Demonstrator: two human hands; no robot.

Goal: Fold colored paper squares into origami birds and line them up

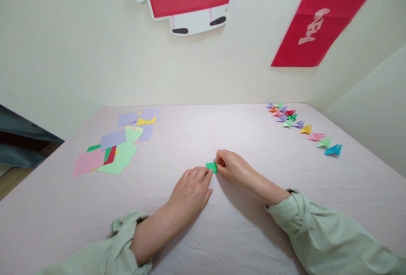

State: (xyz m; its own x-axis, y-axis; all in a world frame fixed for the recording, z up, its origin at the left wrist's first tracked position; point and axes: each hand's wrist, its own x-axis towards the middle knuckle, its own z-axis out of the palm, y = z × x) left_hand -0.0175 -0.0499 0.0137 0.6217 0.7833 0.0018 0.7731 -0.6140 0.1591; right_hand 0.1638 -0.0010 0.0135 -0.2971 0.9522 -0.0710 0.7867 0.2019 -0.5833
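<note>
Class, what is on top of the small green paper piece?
The left hand overlaps the lower left of the green paper piece; the right hand is at its right edge. The covered parts and underside cannot be seen.

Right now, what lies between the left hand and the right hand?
A small green paper lies between the left hand and the right hand; the head view shows it.
</note>
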